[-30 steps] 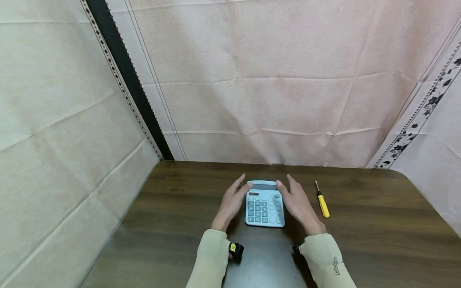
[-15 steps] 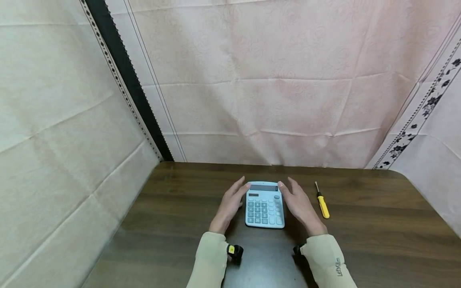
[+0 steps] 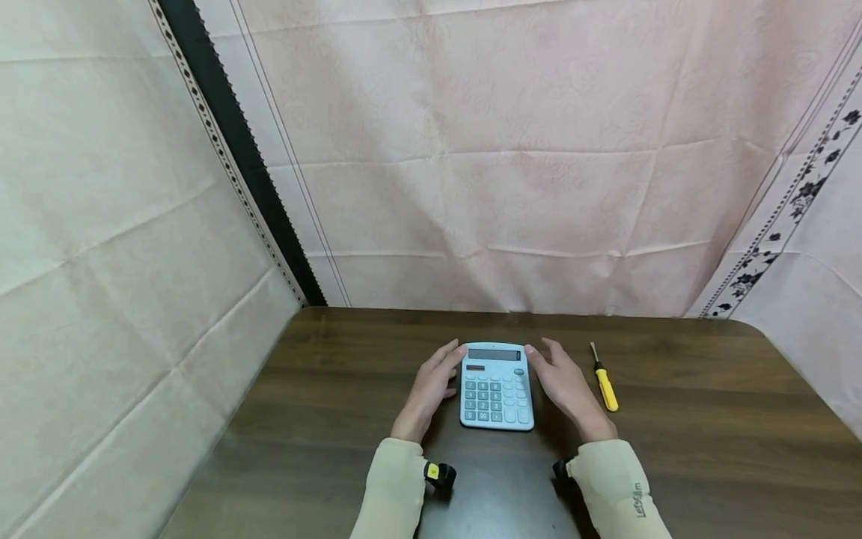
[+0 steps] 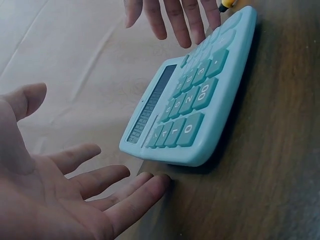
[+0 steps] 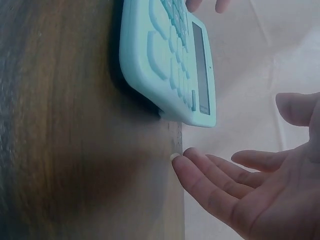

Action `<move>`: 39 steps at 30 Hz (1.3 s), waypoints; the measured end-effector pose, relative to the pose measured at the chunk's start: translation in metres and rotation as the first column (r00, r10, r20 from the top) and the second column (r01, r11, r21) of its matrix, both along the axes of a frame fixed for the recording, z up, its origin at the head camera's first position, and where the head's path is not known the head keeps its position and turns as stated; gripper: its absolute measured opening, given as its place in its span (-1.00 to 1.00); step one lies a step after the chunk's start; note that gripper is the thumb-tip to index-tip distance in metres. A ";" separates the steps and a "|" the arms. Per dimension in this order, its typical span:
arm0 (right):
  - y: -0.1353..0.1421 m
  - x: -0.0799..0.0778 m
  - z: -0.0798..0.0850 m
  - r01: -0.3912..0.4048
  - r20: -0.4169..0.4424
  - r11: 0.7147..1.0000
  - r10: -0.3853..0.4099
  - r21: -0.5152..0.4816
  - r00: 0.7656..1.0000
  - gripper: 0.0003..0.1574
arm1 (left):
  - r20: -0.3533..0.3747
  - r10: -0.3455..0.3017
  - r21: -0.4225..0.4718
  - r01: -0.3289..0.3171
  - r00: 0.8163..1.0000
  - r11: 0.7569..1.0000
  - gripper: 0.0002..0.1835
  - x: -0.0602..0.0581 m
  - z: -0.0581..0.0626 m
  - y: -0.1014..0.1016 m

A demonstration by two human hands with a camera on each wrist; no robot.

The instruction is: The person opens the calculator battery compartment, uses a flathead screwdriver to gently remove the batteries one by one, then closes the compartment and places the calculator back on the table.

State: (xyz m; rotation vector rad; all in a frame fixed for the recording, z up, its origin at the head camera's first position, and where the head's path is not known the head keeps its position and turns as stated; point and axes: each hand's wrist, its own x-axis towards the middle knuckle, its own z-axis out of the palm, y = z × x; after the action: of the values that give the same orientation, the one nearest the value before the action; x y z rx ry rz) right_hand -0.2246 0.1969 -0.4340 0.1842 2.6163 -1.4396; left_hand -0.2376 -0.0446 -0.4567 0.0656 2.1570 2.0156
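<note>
A light blue calculator (image 3: 497,385) lies face up on the table, its dark display toward the far side. Just left of it is my left hand (image 3: 429,383), fingers spread and relaxed. In the left wrist view a gap shows between that hand (image 4: 75,190) and the calculator (image 4: 200,95). On the opposite side my right hand (image 3: 564,380) is held with fingers loosely extended, its thumb by the calculator's upper right corner in the head view. The right wrist view shows this hand (image 5: 250,185) apart from the calculator (image 5: 165,55), holding nothing.
A screwdriver (image 3: 604,382) with a yellow handle lies right of my right hand. The brown wooden table (image 3: 303,449) ends at a pale patterned cloth (image 3: 539,187) behind it. Another cloth (image 3: 121,299) hangs along the left side.
Both hands have drawn slightly outward from the calculator, the right thumb moving away from its display edge. The calculator and screwdriver keep their places on the table; the whole view shifts slightly.
</note>
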 end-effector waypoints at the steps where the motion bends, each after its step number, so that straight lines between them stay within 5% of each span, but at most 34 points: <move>1: 0.000 0.000 0.000 -0.001 -0.002 1.000 0.001 0.001 1.000 0.15 | -0.004 0.002 0.002 -0.002 1.000 1.000 -0.14 0.000 0.000 0.000; 29: 0.001 -0.006 -0.013 0.043 0.078 0.994 -0.035 -0.102 0.996 -0.08 | 0.052 0.066 -0.013 -0.066 0.996 0.998 -0.32 0.000 -0.004 0.001; 39: 0.003 -0.008 -0.018 0.020 0.094 0.990 -0.007 -0.141 0.996 -0.38 | 0.070 0.072 -0.010 -0.072 0.995 0.997 -0.39 0.000 -0.008 0.003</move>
State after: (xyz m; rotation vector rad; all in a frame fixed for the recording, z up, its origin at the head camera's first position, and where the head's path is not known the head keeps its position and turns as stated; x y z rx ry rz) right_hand -0.2326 0.1996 -0.4524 0.2465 2.4325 -1.5746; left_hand -0.2378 -0.0412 -0.4643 -0.0841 2.1531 2.0159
